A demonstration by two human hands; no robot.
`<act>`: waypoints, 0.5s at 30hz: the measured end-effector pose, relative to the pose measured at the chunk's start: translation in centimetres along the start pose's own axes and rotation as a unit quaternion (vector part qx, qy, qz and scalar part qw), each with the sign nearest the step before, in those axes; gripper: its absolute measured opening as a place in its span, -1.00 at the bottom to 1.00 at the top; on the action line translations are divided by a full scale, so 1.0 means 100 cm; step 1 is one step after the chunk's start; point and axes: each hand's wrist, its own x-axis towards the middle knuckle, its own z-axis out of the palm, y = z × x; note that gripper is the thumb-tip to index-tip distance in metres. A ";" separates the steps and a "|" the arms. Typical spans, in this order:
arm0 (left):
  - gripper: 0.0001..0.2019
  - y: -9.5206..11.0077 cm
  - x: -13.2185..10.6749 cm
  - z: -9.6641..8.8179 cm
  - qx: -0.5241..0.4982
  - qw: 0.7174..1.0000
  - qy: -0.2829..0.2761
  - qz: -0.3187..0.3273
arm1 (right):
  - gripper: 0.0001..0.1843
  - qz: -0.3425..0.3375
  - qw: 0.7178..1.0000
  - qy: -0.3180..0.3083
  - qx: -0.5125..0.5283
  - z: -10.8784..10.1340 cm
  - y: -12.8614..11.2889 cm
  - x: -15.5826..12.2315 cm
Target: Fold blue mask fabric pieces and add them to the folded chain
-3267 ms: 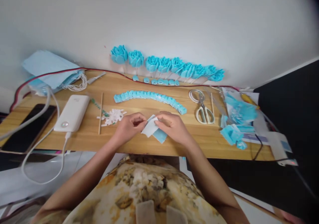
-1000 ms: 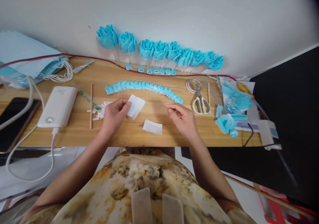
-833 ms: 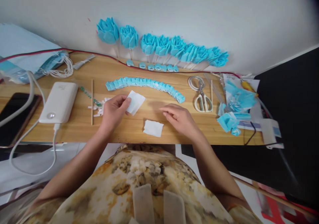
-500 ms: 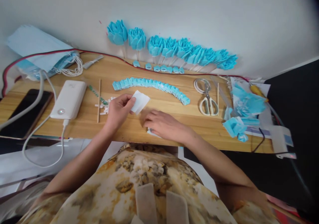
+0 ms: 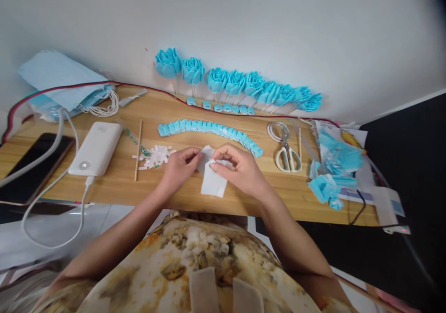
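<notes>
Both my hands meet over the front middle of the wooden table (image 5: 114, 187). My left hand (image 5: 179, 166) pinches the top of a small white fabric piece (image 5: 213, 183). My right hand (image 5: 240, 169) is closed on the same white fabric, which hangs down from the fingers. Whether there are one or two white layers I cannot tell. Just beyond my hands lies a curved row of folded blue pieces (image 5: 209, 129).
Blue fabric flowers (image 5: 240, 83) lean on the wall at the back. White scissors (image 5: 286, 150), blue scraps (image 5: 331, 164), a wooden stick (image 5: 137, 150), white snippets (image 5: 156, 155), a power bank (image 5: 95, 148), a phone (image 5: 31, 166) and a mask stack (image 5: 62, 78) lie around.
My right hand picked the white piece up off the table and brought it to my left hand, which moved its own white piece inward to meet it.
</notes>
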 end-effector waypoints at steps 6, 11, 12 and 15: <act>-0.68 0.004 -0.007 0.000 -0.095 0.994 -0.054 -0.028 | -0.82 -0.006 0.991 0.119 -0.056 0.017 0.025 0.005; -0.58 0.001 -0.008 -0.001 -0.112 0.991 -0.056 -0.036 | -0.73 0.008 0.988 0.147 -0.054 0.019 0.029 0.003; -0.58 0.001 -0.008 0.000 -0.117 0.991 -0.058 -0.039 | -0.72 0.012 0.987 0.151 -0.053 0.020 0.028 0.003; -0.57 0.001 -0.007 0.002 -0.127 0.988 -0.070 -0.050 | -0.72 0.018 0.987 0.154 -0.049 0.020 0.027 0.003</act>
